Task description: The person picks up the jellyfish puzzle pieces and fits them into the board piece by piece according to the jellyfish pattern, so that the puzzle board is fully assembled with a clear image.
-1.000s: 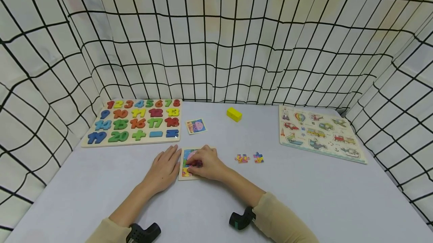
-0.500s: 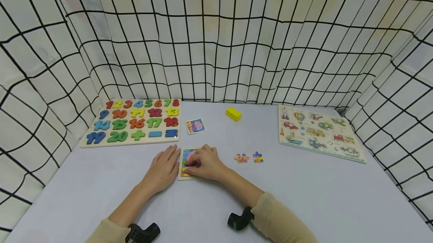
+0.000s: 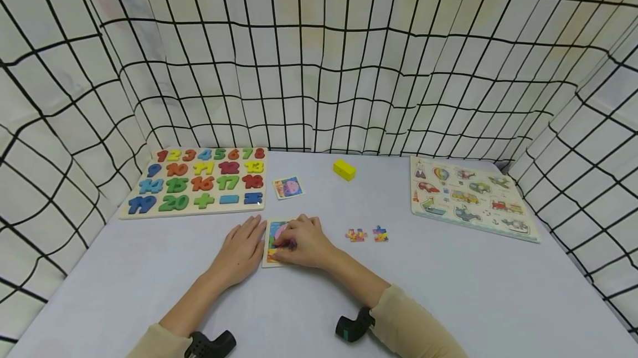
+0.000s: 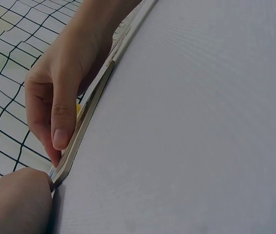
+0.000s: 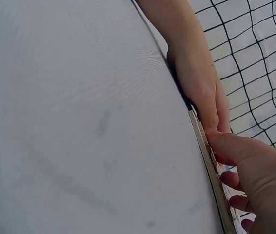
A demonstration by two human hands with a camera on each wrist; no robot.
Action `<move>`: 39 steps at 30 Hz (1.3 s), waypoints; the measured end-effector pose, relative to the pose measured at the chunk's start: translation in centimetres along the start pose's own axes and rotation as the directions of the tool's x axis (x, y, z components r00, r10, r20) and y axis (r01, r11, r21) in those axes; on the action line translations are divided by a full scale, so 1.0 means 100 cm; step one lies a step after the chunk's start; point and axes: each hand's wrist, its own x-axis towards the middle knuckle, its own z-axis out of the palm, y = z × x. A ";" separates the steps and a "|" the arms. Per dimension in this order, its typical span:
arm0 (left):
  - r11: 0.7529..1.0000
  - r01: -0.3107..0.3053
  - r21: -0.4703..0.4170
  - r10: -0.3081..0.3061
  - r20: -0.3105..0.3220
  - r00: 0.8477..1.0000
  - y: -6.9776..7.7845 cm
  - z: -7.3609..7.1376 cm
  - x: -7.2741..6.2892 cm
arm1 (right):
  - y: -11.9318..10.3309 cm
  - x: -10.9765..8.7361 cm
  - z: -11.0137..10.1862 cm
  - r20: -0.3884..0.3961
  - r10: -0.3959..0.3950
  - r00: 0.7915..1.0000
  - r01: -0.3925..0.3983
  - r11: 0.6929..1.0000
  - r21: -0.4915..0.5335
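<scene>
A small wooden jigsaw puzzle (image 3: pixel 271 231) with a colourful cartoon picture lies flat on the white table in the head view. My left hand (image 3: pixel 240 248) rests palm down beside it, fingers straight and fingertips against its left edge. Over its right part bends my right hand (image 3: pixel 310 244), thumb and fingers curled around a jigsaw piece (image 3: pixel 276 250) at the left of the tray; the hand mostly covers that piece. In the right wrist view, the right thumb meets the left hand at the tray's corner. Two loose jigsaw pieces (image 3: pixel 356 235) lie to the right.
A number board (image 3: pixel 194 215) stands at the back left, a vehicle picture board (image 3: pixel 468 219) at the back right. Between them lie a small square picture card (image 3: pixel 288 187) and a yellow block (image 3: pixel 344 169). Black netting (image 3: pixel 319 70) encloses the table's back and sides.
The right thumb has shifted slightly left and toward the person over the puzzle. My left hand stays at the tray's edge, and the loose pieces lie as before.
</scene>
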 end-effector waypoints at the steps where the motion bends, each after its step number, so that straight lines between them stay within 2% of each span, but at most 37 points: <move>1: 1.000 0.000 0.001 0.000 -0.002 1.000 0.000 0.000 0.000 | 0.000 0.000 -0.001 0.003 -0.008 1.000 0.008 1.000 -0.002; 8: 1.000 0.004 -0.002 -0.004 -0.006 1.000 0.001 0.000 0.000 | 0.002 -0.003 -0.002 0.003 -0.057 0.998 0.057 0.998 -0.012; 16: 1.000 -0.002 -0.001 0.002 -0.005 1.000 0.001 -0.001 0.001 | 0.008 -0.001 -0.005 0.043 -0.125 0.991 0.124 0.992 0.039; 22: 1.000 0.003 -0.004 -0.003 0.000 1.000 0.001 -0.001 0.001 | 0.010 -0.002 -0.005 0.028 -0.165 0.986 0.164 0.986 0.024; 29: 1.000 0.004 -0.005 -0.004 -0.002 1.000 0.001 -0.001 0.001 | 0.010 -0.002 -0.006 0.004 -0.154 0.988 0.154 0.988 0.018; 39: 1.000 0.008 -0.005 -0.008 -0.005 1.000 0.000 0.001 0.000 | 0.008 -0.001 -0.005 0.014 -0.118 0.993 0.118 0.993 0.016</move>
